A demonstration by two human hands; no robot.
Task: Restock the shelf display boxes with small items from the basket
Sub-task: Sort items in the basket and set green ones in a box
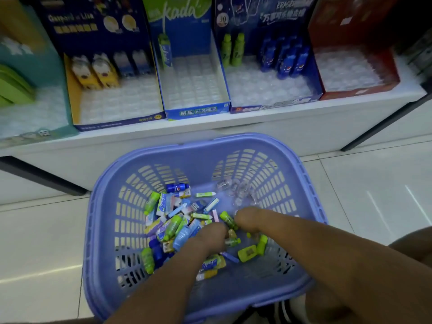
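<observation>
- Down in the lilac basket (233, 298), left hand (208, 235) and right hand (249, 220) both dug into the pile of small erasers (173, 228); fingers curled under and blurred, cannot tell whether pinching anything.
- Just between the two hands: green bottle-shaped eraser (228, 219).
- Probably light, stiff, slick-wrapped, not fragile; best pinched across the body.
- Well apart, up on the shelf: matching navy display box (268, 106), mostly unfilled.

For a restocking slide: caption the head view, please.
Left hand and right hand reach among small items in a purple basket below partly filled display boxes.
</observation>
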